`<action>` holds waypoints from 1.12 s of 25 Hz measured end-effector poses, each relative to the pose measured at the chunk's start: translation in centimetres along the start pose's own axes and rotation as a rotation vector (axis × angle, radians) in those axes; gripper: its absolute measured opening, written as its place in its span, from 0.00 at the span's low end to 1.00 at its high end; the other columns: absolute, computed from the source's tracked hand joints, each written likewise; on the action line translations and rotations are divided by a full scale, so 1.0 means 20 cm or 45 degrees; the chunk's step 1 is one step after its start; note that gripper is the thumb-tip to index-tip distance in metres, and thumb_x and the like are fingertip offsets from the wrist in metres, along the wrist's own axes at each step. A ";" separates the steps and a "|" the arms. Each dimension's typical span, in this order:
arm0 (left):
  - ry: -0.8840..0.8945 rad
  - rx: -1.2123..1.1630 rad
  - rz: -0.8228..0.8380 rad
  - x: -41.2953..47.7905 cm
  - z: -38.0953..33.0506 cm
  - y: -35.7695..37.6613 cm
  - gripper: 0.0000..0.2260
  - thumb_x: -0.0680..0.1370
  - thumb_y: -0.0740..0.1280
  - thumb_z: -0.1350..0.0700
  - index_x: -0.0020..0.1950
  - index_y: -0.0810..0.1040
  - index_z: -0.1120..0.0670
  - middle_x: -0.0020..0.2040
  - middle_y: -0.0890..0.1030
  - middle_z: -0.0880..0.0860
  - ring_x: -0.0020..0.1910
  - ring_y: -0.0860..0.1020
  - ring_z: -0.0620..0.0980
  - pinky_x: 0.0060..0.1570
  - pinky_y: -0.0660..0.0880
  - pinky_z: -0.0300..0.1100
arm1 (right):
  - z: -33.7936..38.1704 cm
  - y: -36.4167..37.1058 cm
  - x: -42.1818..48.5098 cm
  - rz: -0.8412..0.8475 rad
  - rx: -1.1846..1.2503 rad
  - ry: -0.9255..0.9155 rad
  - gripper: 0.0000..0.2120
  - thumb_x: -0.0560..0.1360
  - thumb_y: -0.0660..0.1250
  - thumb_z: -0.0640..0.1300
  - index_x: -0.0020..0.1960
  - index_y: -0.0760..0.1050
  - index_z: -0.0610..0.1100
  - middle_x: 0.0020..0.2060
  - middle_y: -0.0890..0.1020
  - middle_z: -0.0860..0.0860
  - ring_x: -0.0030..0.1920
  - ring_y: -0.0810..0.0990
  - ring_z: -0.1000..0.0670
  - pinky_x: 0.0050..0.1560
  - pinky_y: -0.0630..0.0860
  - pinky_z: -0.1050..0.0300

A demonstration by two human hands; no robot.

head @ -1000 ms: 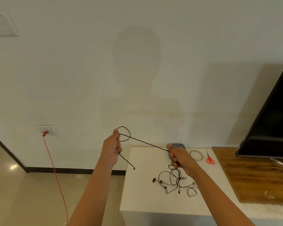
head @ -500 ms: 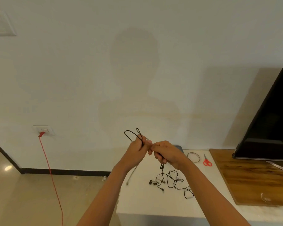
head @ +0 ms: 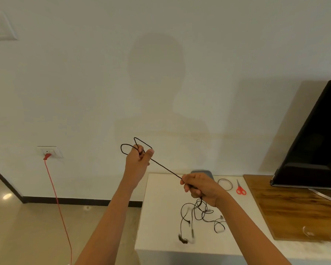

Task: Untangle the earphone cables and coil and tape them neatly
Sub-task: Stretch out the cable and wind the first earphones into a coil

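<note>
- Black earphone cable (head: 165,167) now stretches taut mid-frame; hands, together before, have parted
- left hand (head: 138,161) pinches its loops
- right hand (head: 200,187) fisted around it

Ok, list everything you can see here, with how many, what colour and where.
earphone cable: one, black, stretched between both hands, loops above the left
cable tangle: one, black, on the table
table: one, white, against the wall
tape roll: one, clear, table's far edge
scissors: one, red handles, beside the tape
grey object: one, behind the right hand
wooden board: one, brown, right
screen: one, black, on the board
wall socket: one, white, left wall
red cord: one, hanging from the socket
left hand: pinching the loops
right hand: gripping the cable
</note>
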State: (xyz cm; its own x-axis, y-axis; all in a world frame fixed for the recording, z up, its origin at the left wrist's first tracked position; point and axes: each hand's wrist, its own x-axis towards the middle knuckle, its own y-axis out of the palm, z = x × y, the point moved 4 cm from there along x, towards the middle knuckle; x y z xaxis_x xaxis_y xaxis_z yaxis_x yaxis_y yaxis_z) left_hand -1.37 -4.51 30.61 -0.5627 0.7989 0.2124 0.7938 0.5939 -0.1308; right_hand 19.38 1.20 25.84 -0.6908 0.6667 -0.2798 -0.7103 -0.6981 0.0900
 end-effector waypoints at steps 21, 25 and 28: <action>0.101 -0.548 -0.071 0.14 -0.32 -0.11 0.14 0.80 0.63 0.61 0.39 0.61 0.53 0.33 0.71 0.50 0.30 0.81 0.51 0.44 0.82 0.50 | -0.01 -0.08 0.02 -0.136 0.063 -0.106 0.03 0.74 0.68 0.39 0.42 0.77 0.40 0.39 0.84 0.42 0.38 0.83 0.45 0.45 0.82 0.51; 0.192 -0.511 -0.095 0.17 -0.43 -0.12 0.14 0.80 0.63 0.61 0.39 0.61 0.53 0.31 0.72 0.47 0.29 0.80 0.50 0.43 0.82 0.49 | 0.01 -0.07 0.03 -0.147 0.070 -0.169 0.04 0.76 0.66 0.38 0.43 0.78 0.39 0.39 0.84 0.42 0.36 0.83 0.47 0.42 0.82 0.53; 0.241 -0.468 -0.089 0.17 -0.50 -0.12 0.14 0.80 0.63 0.61 0.39 0.61 0.52 0.30 0.74 0.44 0.29 0.80 0.51 0.44 0.82 0.50 | 0.02 -0.06 0.03 -0.104 0.060 -0.220 0.07 0.78 0.63 0.38 0.43 0.77 0.41 0.39 0.83 0.43 0.35 0.83 0.47 0.40 0.81 0.53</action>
State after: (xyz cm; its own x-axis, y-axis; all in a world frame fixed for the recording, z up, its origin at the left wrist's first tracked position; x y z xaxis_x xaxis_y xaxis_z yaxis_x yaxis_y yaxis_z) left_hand -2.99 -4.14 41.26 -0.5929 0.7061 0.3873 0.8041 0.5450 0.2374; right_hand 19.75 2.65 25.99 -0.6407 0.7583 -0.1202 -0.7677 -0.6295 0.1198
